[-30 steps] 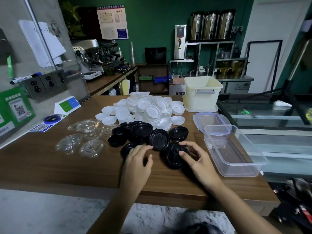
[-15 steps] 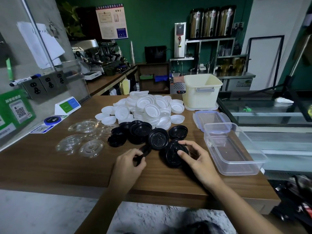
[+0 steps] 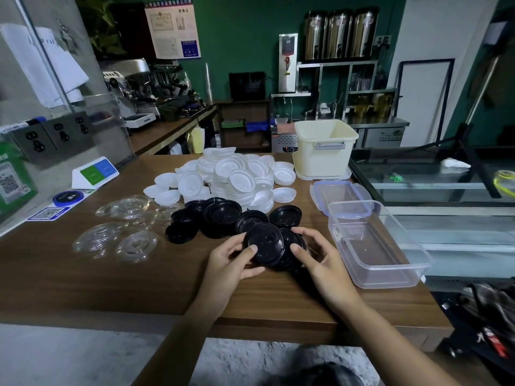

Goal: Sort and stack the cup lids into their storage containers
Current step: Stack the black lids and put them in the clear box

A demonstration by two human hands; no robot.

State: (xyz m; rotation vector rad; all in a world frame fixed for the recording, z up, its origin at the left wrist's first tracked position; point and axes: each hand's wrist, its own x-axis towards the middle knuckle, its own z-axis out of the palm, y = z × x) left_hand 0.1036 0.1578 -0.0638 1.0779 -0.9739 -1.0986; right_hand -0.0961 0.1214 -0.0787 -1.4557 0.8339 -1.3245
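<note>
Both hands hold black lids just above the wooden table (image 3: 83, 288). My left hand (image 3: 231, 263) pinches the rim of the top black lid (image 3: 263, 243). My right hand (image 3: 323, 263) curls round the black stack (image 3: 295, 240) just under it. These lids look light, thin, bendy and a bit slippery, so I would hold them softly by the rims. The clear box (image 3: 390, 277) waits just to the right.

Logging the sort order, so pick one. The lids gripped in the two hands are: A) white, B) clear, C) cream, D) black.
D: the left hand and the right hand both curl their fingers round black lids, held just above the wooden table.
</note>
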